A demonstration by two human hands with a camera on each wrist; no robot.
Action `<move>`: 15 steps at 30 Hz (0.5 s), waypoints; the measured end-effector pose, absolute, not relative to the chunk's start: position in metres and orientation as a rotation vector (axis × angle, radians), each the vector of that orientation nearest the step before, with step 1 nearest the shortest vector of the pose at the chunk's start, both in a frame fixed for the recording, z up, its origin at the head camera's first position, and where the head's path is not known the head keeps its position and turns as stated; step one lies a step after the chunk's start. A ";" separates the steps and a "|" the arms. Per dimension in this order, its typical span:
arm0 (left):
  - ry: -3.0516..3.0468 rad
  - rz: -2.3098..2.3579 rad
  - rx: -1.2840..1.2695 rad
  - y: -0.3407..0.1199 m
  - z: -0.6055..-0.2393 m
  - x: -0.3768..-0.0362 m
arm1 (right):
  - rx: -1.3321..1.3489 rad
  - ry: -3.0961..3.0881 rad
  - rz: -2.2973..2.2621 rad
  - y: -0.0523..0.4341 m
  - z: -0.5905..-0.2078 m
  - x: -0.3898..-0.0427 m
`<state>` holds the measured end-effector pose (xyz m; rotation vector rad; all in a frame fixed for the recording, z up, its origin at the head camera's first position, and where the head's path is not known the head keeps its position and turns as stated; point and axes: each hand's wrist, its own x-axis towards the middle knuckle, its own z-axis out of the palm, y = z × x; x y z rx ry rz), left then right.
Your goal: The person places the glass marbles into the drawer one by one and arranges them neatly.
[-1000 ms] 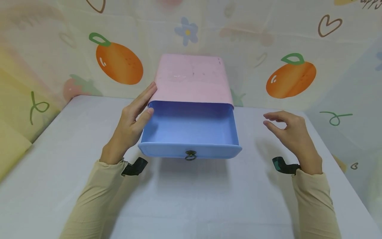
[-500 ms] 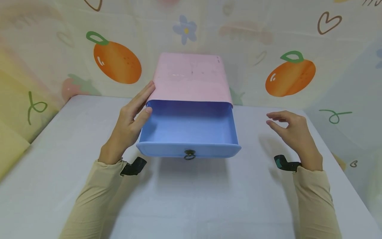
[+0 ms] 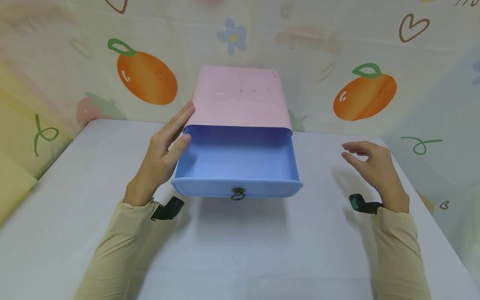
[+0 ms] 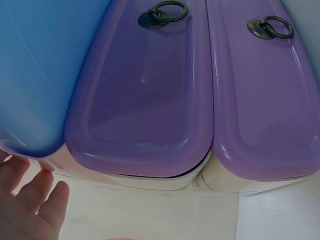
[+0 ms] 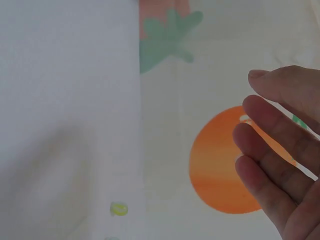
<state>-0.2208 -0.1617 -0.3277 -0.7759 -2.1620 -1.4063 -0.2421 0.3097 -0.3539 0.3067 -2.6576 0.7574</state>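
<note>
Head view shows a pink plastic drawer cabinet (image 3: 240, 98) standing on a white desk (image 3: 240, 250) near the back wall, with its top blue plastic drawer (image 3: 237, 160) pulled out toward the person. A small dark metal ring pull (image 3: 238, 193) hangs at the middle of the drawer's front panel. The left hand (image 3: 163, 156) rests flat against the left side of the cabinet and drawer, fingers straight, thumb touching the drawer's left wall; its grip is wide and holds nothing. The right hand (image 3: 371, 166) hovers above the desk well apart from the drawer's right side, fingers loosely bent, its grip relaxed and holding nothing. Both arms wear beige sleeves (image 3: 116, 250).

From the left wrist, two closed purple plastic drawer fronts (image 4: 145, 100), each with a ring pull, sit under the blue drawer. From the right wrist, the fingers (image 5: 280, 150) show loosely spread before a wall cloth printed with an orange (image 5: 220, 165).
</note>
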 end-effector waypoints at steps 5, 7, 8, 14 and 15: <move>-2.163 -1.403 -0.780 -0.162 -0.328 -0.220 | 0.293 -2.678 0.753 0.319 -0.360 -0.245; -2.160 -1.406 -0.780 -0.162 -0.328 -0.220 | 0.270 -2.695 0.756 0.322 -0.361 -0.245; -2.159 -1.407 -0.780 -0.162 -0.328 -0.220 | 0.255 -2.706 0.756 0.324 -0.362 -0.245; -2.142 -1.427 -0.780 -0.161 -0.328 -0.221 | 0.189 -2.765 0.764 0.330 -0.365 -0.245; -2.141 -1.431 -0.780 -0.161 -0.328 -0.221 | 0.176 -2.773 0.762 0.331 -0.366 -0.245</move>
